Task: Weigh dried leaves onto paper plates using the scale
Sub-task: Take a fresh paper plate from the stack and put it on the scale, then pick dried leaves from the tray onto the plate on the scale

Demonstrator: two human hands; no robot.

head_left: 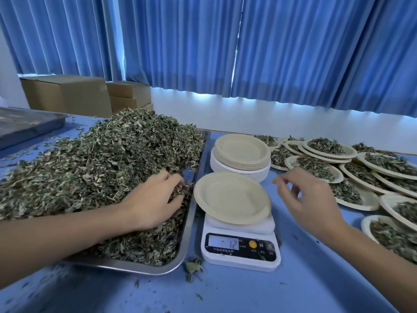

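We saw the L hand (155, 199) sunk into the dried leaves (101, 159), fingers curled down round a clump of them at the near R corner of the heap. The R hand (309, 199) hung above the table (293, 285), just R of the scale (240, 249). Its fingers were loosely bent, w/ nothing in them that we could make out (the fingertips were a bit blurred). The heap filled a steel tray (191, 222) and spilled over its L side onto the tabletop. The tray's R rim lay just beside the scale. On the scale sat one bare paper plate (232, 197), overhanging the platform toward the tray, its L edge close to the L hand.

Around: right behind the scale stood a plate stack (241, 154), beige on top and white below, close to the bare plate's far edge. To the R, filled plates (327, 147) lay overlapping out to the frame edge, each w/ a mound of leaves. The R forearm hid part of the nearest one. A loose leaf clump (193, 267) lay on the table betw. the tray corner and the scale front, w/ crumbs scattered nearby. Far L was a second tray (27, 125), w/ cardboard boxes (67, 93) behind the heap and blue curtains (293, 53) across the back.

Writing: the display (223, 242) read "12", w/ what may have been a minus sign ahead of it. Beside it were a yellow button (253, 244) and an "M". The small print under the display was too fine to read.
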